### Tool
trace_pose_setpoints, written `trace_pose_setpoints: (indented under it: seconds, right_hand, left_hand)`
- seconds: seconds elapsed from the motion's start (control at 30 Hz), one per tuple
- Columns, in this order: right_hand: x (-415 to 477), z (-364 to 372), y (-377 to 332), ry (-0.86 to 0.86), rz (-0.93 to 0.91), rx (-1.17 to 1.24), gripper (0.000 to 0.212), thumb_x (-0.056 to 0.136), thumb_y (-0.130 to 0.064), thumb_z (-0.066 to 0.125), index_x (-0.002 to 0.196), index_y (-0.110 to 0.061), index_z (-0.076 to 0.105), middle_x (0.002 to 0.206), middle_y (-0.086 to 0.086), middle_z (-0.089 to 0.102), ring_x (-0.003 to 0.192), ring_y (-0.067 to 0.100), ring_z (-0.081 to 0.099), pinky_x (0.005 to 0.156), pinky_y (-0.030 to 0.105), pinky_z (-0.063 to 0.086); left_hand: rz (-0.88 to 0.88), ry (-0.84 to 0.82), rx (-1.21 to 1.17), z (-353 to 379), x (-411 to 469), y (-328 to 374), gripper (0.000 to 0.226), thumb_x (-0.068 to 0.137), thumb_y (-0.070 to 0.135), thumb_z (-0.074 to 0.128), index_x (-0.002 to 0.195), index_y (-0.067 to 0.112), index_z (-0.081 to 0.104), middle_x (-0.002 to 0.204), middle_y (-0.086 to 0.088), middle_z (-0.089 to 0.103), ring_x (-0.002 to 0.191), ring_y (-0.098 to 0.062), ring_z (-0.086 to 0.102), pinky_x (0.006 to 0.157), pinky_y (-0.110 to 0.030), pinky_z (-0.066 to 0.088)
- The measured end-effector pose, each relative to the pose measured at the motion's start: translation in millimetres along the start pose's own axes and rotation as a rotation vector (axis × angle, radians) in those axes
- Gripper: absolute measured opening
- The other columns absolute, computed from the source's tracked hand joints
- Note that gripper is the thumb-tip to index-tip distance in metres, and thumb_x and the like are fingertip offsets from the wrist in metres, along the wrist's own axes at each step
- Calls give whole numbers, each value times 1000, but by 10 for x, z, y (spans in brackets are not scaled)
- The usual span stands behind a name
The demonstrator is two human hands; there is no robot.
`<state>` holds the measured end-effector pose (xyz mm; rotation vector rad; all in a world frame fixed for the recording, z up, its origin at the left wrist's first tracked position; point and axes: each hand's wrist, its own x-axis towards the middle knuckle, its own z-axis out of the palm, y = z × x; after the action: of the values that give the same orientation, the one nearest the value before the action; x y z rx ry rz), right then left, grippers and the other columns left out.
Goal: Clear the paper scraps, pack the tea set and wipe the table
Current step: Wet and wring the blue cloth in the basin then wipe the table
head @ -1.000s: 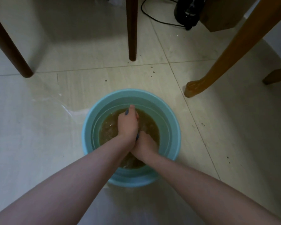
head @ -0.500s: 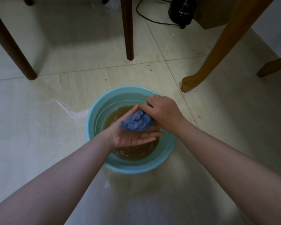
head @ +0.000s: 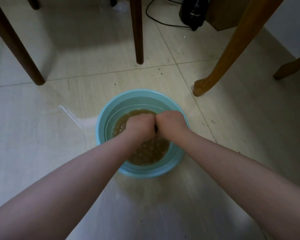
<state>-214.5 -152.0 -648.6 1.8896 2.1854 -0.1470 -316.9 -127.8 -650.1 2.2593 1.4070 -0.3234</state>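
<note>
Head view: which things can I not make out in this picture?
Cloth: only a dark sliver shows between the clenched left hand and right hand.
Basin bottom: hidden by murky brown water.
Black appliance: top cut by the frame edge.

1 head-worn wide-angle camera looks forward and steeply down, seemingly close above a floor-standing basin (head: 139, 93).

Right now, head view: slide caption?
Over a teal basin of brown water, left hand and right hand wring a rag.
</note>
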Motion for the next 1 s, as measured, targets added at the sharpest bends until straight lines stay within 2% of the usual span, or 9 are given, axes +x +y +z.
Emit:
trace_pose_setpoints:
  seconds: [0.17, 0.23, 0.33, 0.43, 0.6, 0.7, 0.83, 0.9, 1.0]
  right_hand:
    - [-106, 61, -124, -152, 191, 506, 18, 82, -17, 53, 66, -21, 47, 63, -3, 52, 65, 23, 55, 58, 30, 43]
    - [-118, 105, -196, -195, 221, 666, 16, 80, -12, 54, 65, -18, 53, 64, 1, 58, 64, 22, 59, 55, 30, 46]
    - [-63, 139, -219, -194, 292, 913, 8, 77, -8, 59, 70, -11, 60, 68, 7, 63, 70, 26, 63, 60, 37, 52]
    - [-79, 162, -217, -207, 364, 1089, 12, 75, -3, 61, 68, -10, 54, 63, 7, 54, 65, 23, 55, 56, 34, 42]
    - [-165, 156, -252, -265, 408, 1139, 16, 80, -1, 61, 69, -10, 53, 63, 6, 53, 60, 19, 53, 51, 25, 41]
    - [-173, 122, -221, -358, 437, 1129, 21, 82, -4, 60, 68, -13, 47, 57, 2, 43, 47, 14, 41, 42, 21, 31]
    - [-220, 101, -152, -453, 447, 1083, 17, 81, -10, 65, 75, -14, 50, 63, 3, 45, 55, 17, 45, 49, 24, 36]
    - [-253, 95, -99, -366, 377, 1010, 19, 79, -20, 72, 88, -14, 57, 75, 2, 56, 71, 19, 56, 58, 31, 46]
    - [-339, 73, 66, -11, 166, 651, 60, 76, -40, 74, 127, -22, 47, 110, -1, 59, 93, 17, 59, 74, 33, 52]
  left_hand:
    - [211, 171, 327, 62, -59, -137, 14, 90, 11, 49, 95, 18, 59, 72, 5, 53, 67, -20, 55, 57, -33, 45]
    - [279, 200, 364, 77, -102, -223, 9, 91, 12, 49, 96, 16, 54, 71, 6, 48, 68, -19, 55, 59, -33, 48]
    - [320, 263, 373, 53, -126, -270, 15, 90, 14, 52, 104, 18, 45, 80, 3, 50, 77, -20, 52, 58, -33, 39]
    - [267, 291, 355, 85, -97, -246, 25, 92, 17, 51, 116, 21, 47, 86, 2, 49, 80, -21, 52, 57, -34, 38]
    - [239, 235, 387, 175, -65, -245, 32, 93, 16, 49, 125, 20, 44, 76, 4, 45, 68, -20, 50, 54, -32, 38]
    - [250, 234, 382, 216, -40, -258, 39, 93, 20, 50, 131, 22, 43, 69, 6, 44, 63, -19, 51, 51, -30, 37]
    - [266, 188, 303, 210, -65, -237, 17, 88, 21, 54, 104, 22, 52, 68, 6, 47, 64, -20, 53, 52, -31, 40]
    - [221, 187, 217, 199, -69, -224, 7, 86, 20, 55, 90, 24, 51, 75, 4, 57, 67, -21, 52, 57, -31, 43]
    - [8, 207, -1, 194, -59, -308, 8, 85, 17, 56, 93, 17, 60, 80, 0, 59, 72, -23, 58, 61, -32, 45]
